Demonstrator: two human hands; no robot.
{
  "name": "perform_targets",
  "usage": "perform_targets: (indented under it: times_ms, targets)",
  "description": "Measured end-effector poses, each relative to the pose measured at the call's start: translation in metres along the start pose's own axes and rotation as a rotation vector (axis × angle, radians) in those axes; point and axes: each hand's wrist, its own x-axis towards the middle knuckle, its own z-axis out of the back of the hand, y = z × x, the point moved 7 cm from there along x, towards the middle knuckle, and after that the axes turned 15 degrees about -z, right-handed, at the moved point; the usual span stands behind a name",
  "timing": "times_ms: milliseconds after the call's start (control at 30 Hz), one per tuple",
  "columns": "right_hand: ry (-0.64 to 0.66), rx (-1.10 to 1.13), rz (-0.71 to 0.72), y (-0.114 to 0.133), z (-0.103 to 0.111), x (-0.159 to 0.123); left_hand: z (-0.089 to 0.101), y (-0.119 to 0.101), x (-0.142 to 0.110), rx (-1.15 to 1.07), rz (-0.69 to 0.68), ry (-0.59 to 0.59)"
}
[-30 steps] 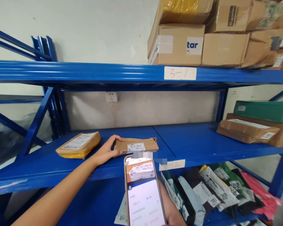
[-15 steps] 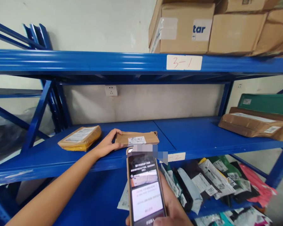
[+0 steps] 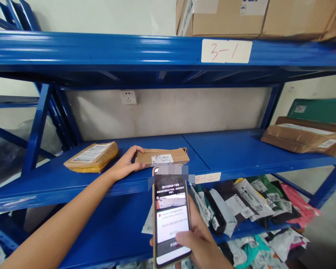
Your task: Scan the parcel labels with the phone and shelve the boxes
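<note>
My left hand [image 3: 130, 160] grips the left end of a flat cardboard box [image 3: 147, 156] that lies on the blue middle shelf. A white barcode label [image 3: 162, 159] is on the box's front. In front of the shelf edge, my right hand [image 3: 197, 239] holds a smartphone [image 3: 172, 228] upright, its thumb over the lower part of the lit screen. A small photo and a white panel show on that screen, while its top is blurred out. Left of my left hand sits a yellow-brown taped parcel [image 3: 91, 157] with a white label.
A brown parcel [image 3: 299, 138] and a green box [image 3: 319, 111] stand at the right end of the middle shelf. Several bagged parcels [image 3: 254, 200] fill the shelf below. Large cartons [image 3: 226, 22] rest above the blue beam [image 3: 100, 48], which carries a "3-1" tag.
My right thumb has moved up over the phone's screen, where a red mark now shows in the white panel. The view has shifted slightly downward. My left hand keeps its grip on the box.
</note>
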Motion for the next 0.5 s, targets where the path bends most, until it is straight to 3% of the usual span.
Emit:
perform_targets:
  times_ms: [300,500]
  targets:
    - [-0.021,-0.012,0.035,0.004,0.005,-0.004,0.001,-0.001,-0.003,0.005,0.024,0.005]
    - [-0.178,-0.042,0.023,-0.002,0.026,-0.017,0.001,-0.003,-0.003,0.0,0.013,0.016]
